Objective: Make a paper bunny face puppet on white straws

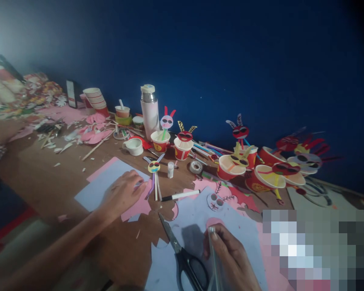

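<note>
My left hand point(125, 190) rests over pale blue paper point(91, 190) and cut pink paper point(136, 208). Its fingers are bent together around something small that I cannot make out. Just right of them lies a yellow paper face point(153, 166) with sunglasses, above several straws. My right hand point(230, 248) pinches the top of a thin pale straw-like stick point(214, 258); a pink paper piece point(214, 221) shows behind the fingertips. Black-handled scissors point(185, 258) lie open on the pale paper to its left. Ahead of that hand is a round paper face point(214, 202) with drawn antennae.
Red paper cups point(230, 167) with paper faces line the wall side. A flask point(149, 113), a white cup point(134, 146), a tape roll point(196, 166), a small bottle point(170, 169) and a marker point(182, 195) stand or lie nearby. Paper scraps point(94, 133) litter the left.
</note>
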Demonstrator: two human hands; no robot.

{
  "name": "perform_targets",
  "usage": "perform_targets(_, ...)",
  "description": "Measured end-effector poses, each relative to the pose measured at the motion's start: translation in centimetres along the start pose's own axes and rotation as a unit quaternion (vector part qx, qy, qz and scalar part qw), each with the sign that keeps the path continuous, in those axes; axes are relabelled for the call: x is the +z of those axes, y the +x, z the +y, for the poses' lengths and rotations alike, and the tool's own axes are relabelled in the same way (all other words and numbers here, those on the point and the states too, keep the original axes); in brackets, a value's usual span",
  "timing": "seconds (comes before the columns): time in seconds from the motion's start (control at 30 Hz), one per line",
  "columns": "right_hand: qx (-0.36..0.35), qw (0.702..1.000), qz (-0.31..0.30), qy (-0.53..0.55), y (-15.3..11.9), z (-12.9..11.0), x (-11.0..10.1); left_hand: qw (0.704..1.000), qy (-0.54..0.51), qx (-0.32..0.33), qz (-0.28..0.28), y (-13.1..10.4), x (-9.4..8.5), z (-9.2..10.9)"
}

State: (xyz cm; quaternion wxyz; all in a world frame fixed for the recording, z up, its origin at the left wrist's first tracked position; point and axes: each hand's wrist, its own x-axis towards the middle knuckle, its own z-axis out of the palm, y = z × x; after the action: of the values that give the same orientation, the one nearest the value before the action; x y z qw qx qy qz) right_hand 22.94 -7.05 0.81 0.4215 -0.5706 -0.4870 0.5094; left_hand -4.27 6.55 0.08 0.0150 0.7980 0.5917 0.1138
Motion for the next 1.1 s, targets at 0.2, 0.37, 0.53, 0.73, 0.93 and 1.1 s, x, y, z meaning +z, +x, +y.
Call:
perform_targets(0.2, -0.017, 0.999, -0.003, -0.027, -0.2, 0.0, 0.0, 0.991, 0.019, -0.091, -0.095, 3.9, 0.1, 2.1)
perform_targets(0.37, 0.010, 0.998, 0.008, -0.054, -0.4, 0.7, -0.3, 0.987, 0.000, -0.115, -0.110, 4.9, 1.0, 2.4)
perform_targets(0.53, 0.008, 0.998, -0.010, -0.065, -0.4, 0.8, -0.4, 0.982, -0.058, -0.148, -0.102, 4.8, 1.6, 2.0)
perform_targets(0.73, -0.001, 0.998, -0.007, -0.061, -0.3, 0.5, -0.3, 0.965, -0.193, -0.163, -0.069, 4.8, 0.5, 1.0)
perform_targets(0.93, -0.015, 1.000, 0.017, 0.007, -0.4, 0.1, -0.1, 0.903, -0.379, -0.201, 0.021, 1.2, -2.5, 1.9)
perform_targets(1.1, 0.000, 0.990, 0.063, 0.126, -0.3, 0.2, 0.1, 0.762, -0.613, -0.203, -0.051, -2.2, -3.2, 7.4)
